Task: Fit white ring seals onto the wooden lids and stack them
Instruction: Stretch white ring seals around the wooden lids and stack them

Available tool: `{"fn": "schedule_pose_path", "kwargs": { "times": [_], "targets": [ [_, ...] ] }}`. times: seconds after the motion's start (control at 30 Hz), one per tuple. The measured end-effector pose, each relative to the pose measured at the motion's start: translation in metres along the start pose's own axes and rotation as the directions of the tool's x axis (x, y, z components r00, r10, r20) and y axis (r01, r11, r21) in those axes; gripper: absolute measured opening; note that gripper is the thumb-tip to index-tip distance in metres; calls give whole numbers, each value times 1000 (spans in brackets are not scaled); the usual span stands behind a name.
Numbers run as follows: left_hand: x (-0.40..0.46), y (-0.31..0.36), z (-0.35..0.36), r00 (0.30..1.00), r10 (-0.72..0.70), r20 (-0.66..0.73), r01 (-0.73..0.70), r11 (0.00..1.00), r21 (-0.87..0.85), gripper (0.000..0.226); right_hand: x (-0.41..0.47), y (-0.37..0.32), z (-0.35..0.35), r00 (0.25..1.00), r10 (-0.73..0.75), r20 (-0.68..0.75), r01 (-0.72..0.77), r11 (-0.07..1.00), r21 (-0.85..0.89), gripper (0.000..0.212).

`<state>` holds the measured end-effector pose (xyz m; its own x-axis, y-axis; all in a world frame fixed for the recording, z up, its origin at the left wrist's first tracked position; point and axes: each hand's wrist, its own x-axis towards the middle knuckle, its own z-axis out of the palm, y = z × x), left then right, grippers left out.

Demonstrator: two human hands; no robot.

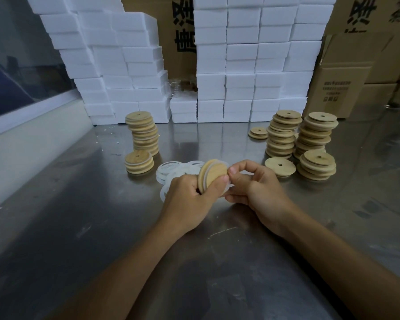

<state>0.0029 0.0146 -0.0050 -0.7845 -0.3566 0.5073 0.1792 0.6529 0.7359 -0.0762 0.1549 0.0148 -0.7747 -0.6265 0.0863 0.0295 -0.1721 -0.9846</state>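
Note:
My left hand (188, 197) grips a round wooden lid (211, 175) held on edge above the steel table. A white ring seal (229, 184) sits partly around the lid's rim, and my right hand (254, 188) pinches that ring at the lid's right side. A heap of loose white rings (169, 173) lies just behind my left hand. At the left stand a tall stack of lids with seals (143, 132) and a short stack (139, 162). Stacks of bare wooden lids (282, 136) (315, 135) stand at the right, with a low pile (317, 165) and a single lid (280, 166) in front.
A wall of white foam boxes (240, 65) rises along the back of the table, with cardboard cartons (346, 79) behind and at the right. One small lid pile (258, 132) lies by the boxes. Bare steel table (194, 262) spreads in front of my hands.

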Motion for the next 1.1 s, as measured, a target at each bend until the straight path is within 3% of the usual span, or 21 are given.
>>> {"fn": "schedule_pose_path", "kwargs": {
  "times": [0.13, 0.23, 0.37, 0.57, 0.7, 0.93, 1.1],
  "targets": [
    [-2, -1, -2, 993, -48, 112, 52, 998, -34, 44, -3, 3, 2, 982, -187, 35, 190, 964, -186, 9],
    [-3, -2, -1, 982, -89, 166, 88, 996, 16, 51, -3, -1, 2, 948, -302, 96, 317, 907, -277, 6],
    [-4, -2, 0, 975, -143, 169, 129, 988, 87, 52, -3, -2, 3, 926, -363, 107, 377, 857, -350, 7],
    [-4, 0, -1, 974, -141, 175, 124, 987, 103, 60, 0, 2, 2, 954, -298, -33, 268, 895, -357, 14],
    [-6, 5, 0, 980, -92, 175, 81, 994, 69, 65, 2, 2, -2, 984, -158, -76, 139, 967, -214, 15],
    [-5, 5, -1, 987, -72, 146, 75, 997, -14, 63, 3, 0, -2, 995, -92, -28, 90, 994, -61, 14],
    [-4, 6, -2, 993, -88, 84, 93, 994, -56, 55, 0, 1, -1, 998, -62, 20, 64, 990, -124, 25]
  ]
}}
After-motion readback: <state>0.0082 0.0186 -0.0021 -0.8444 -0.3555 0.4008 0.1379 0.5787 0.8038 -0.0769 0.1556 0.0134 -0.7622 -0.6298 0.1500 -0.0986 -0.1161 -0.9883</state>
